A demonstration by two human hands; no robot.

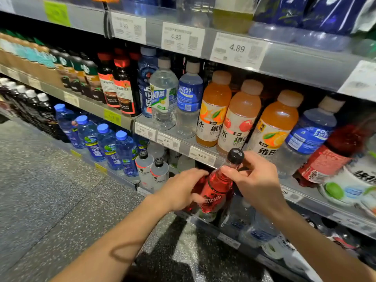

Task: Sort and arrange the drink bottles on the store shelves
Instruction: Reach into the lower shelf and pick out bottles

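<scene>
A red Sting bottle (217, 187) with a black cap stands tilted in front of the lower shelf. My left hand (180, 190) curls around its lower body from the left. My right hand (251, 178) grips its neck just under the cap. On the middle shelf (183, 137) stand orange vitamin drinks (213, 106), Pocari Sweat bottles (189, 98) and a clear water bottle (163, 96). A second red bottle (329, 157) leans at the right of that shelf.
Blue water bottles (105, 143) and small grey bottles with black caps (151, 171) line the lower shelf. Dark coffee bottles (122, 84) fill the middle shelf's left. Price tags (237, 50) run along the shelf edges. Speckled floor (50, 190) lies to the left.
</scene>
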